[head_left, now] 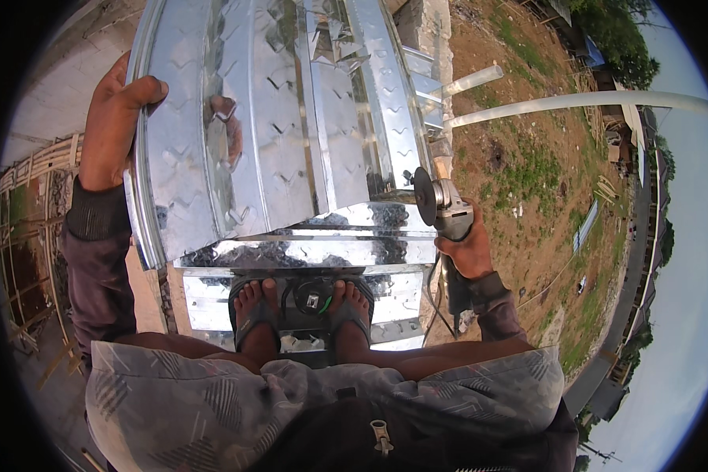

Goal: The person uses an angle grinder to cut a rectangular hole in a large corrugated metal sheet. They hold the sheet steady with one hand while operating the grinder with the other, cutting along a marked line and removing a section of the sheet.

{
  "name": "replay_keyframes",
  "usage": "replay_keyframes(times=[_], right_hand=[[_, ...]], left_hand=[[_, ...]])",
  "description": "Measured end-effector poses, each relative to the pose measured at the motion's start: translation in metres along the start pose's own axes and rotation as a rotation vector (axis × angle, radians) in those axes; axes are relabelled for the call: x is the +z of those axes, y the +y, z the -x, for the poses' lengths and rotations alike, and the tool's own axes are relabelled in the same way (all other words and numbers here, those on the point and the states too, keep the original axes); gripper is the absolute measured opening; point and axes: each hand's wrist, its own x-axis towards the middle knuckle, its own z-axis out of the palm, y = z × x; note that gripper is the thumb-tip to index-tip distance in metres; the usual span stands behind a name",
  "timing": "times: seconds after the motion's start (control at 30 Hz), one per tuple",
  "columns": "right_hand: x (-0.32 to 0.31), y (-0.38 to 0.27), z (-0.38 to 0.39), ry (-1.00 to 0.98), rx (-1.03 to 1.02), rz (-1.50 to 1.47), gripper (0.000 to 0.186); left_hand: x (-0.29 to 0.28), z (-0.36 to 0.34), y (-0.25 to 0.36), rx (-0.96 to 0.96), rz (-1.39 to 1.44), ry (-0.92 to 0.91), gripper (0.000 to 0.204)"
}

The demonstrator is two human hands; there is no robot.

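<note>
A shiny ribbed metal decking sheet (283, 118) with embossed chevron marks slants up in front of me. My left hand (118, 126) grips its left edge, thumb on the upper face and fingers out of sight behind it. In my right hand (470, 245) is an angle grinder (453, 214), its dark cutting disc (425, 197) upright beside the sheet's right edge. Whether the disc touches the metal I cannot tell. A cut with a bent flap shows near the disc, and a dark cable hangs below the grinder.
More metal sheets (393, 303) lie under my sandalled feet (259, 311), with a dark round object (313, 299) between them. Pale pipes (582, 102) stick out to the right over a drop to grassy ground (527, 173). Bamboo scaffolding (35, 177) stands at the left.
</note>
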Motion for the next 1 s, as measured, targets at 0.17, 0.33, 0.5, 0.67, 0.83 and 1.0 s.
replay_keyframes(times=[0.17,0.33,0.5,0.67,0.83,1.0], right_hand=[[0.0,0.005,-0.002,-0.002,-0.004,-0.026,0.088],[0.001,-0.001,-0.002,-0.011,0.006,-0.031,0.088],[0.002,0.005,-0.004,-0.016,0.004,-0.082,0.089],[0.002,0.003,-0.002,-0.002,0.003,-0.029,0.086],[-0.002,0.006,0.004,0.025,-0.049,-0.171,0.084],[-0.014,-0.003,0.009,0.067,-0.067,-0.307,0.078]], left_hand=[[0.003,0.0,0.001,-0.008,0.01,0.01,0.056],[-0.002,-0.001,-0.004,-0.008,0.006,0.004,0.055],[0.001,0.0,-0.001,-0.011,0.015,0.001,0.055],[0.003,0.002,0.003,-0.012,-0.043,0.027,0.055],[0.001,-0.002,-0.023,-0.022,0.053,0.063,0.053],[-0.042,-0.009,-0.102,-0.055,0.016,0.075,0.051]])
